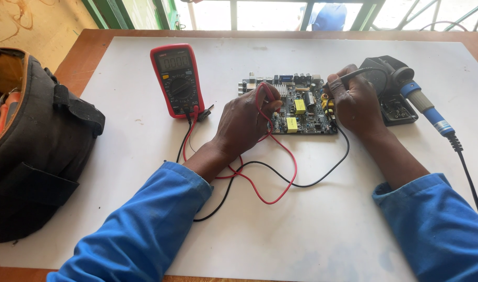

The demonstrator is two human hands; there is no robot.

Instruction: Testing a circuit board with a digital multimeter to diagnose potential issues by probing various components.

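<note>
A green circuit board (pixel 296 107) with yellow parts lies flat on the white tabletop (pixel 312 230), a red probe (pixel 265 94) and a black probe (pixel 348 77) touching it.

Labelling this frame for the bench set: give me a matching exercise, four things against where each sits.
Things:
1. multimeter
2. tool bag
3. soldering iron
4. circuit board

Places:
A. far left edge of the table
B. between the two hands
C. right of the right hand, on its stand
D. left of the board, beyond the left hand

Pairs: 1-D, 2-A, 3-C, 4-B
</note>
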